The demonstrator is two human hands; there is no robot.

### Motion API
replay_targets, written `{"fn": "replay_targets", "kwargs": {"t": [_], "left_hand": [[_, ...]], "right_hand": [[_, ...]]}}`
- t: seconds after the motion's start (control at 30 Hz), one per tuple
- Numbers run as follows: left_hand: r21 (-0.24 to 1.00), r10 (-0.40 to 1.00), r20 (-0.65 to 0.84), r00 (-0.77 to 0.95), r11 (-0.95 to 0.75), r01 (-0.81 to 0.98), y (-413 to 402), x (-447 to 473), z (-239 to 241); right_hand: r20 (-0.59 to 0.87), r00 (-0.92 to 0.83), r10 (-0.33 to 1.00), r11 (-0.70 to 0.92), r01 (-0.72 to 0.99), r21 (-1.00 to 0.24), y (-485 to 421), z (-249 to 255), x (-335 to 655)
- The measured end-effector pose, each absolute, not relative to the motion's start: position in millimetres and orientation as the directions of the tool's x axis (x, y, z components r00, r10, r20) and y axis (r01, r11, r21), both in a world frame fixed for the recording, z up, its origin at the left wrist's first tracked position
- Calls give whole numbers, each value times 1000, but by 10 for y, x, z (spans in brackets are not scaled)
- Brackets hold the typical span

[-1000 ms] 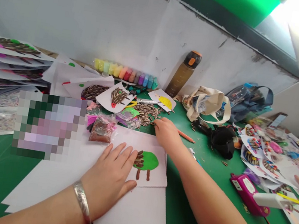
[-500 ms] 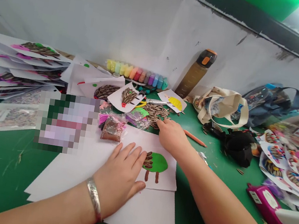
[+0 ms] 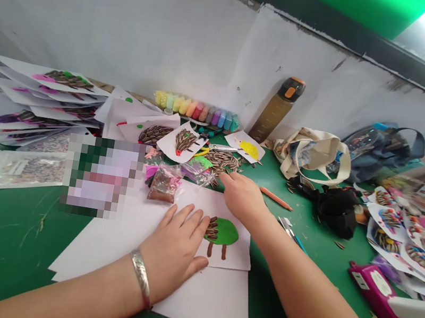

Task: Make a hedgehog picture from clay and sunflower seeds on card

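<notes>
My left hand [image 3: 177, 253] lies flat on a stack of white paper [image 3: 112, 256], fingers spread. Beside its fingertips is a green clay oval [image 3: 227, 231] with brown clay legs. Several striped sunflower seeds [image 3: 212, 229] are set in the oval's left end, partly hidden by the hand. My right hand [image 3: 244, 196] reaches past the oval to the near edge of a heap of sunflower seeds [image 3: 226, 161]. Its fingers are drawn together and point down at the heap. Whatever is between those fingertips is hidden.
Clay packets [image 3: 164, 183] lie against the paper's far edge. An orange pencil [image 3: 276, 198] and tweezers [image 3: 291, 233] are right of my right forearm. A bottle [image 3: 276, 110], a cloth bag [image 3: 310, 153] and a magenta glue gun [image 3: 379, 298] stand farther out. Finished sheets [image 3: 40, 99] are piled left.
My view has shifted slightly. The right hand stays by the seed heap, with its fingers a little differently placed. The left hand remains flat on the paper.
</notes>
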State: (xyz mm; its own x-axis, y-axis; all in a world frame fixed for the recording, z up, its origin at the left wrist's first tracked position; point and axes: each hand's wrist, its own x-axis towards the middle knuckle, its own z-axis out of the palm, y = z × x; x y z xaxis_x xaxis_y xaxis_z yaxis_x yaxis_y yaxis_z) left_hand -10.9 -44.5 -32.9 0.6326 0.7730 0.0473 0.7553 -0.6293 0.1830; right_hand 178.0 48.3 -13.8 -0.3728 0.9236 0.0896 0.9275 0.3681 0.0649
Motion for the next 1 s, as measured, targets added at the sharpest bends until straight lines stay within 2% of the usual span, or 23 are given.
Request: {"fn": "replay_targets", "kwargs": {"t": [0.03, 0.13, 0.2, 0.27, 0.5, 0.6, 0.77, 1.0], "left_hand": [[186, 776, 47, 629, -626, 757, -444, -111, -324], [194, 778, 58, 625, -623, 758, -437, -113, -314], [195, 775, 74, 628, -629, 753, -434, -113, -313], [192, 772, 92, 629, -634, 749, -434, -113, -318], [172, 768, 102, 632, -639, 749, -425, -120, -346], [168, 768, 100, 632, -639, 750, -423, -124, -349], [174, 764, 86, 640, -644, 745, -417, -118, -353], [129, 736, 137, 663, -677, 725, -420, -126, -396]], "right_hand": [[124, -345, 930, 344, 938, 27, 431, -108, 1821], [232, -169, 958, 247, 896, -368, 199, -43, 1966], [179, -58, 982, 159, 760, -630, 12, -48, 2027], [116, -30, 993, 108, 637, -763, -160, -97, 2025], [204, 11, 979, 161, 567, -808, -332, -344, 1819], [234, -26, 972, 203, 596, -777, -280, -377, 1837], [199, -109, 974, 221, 651, -726, -262, -384, 1944], [213, -174, 961, 273, 699, -661, -290, -401, 1957]]}}
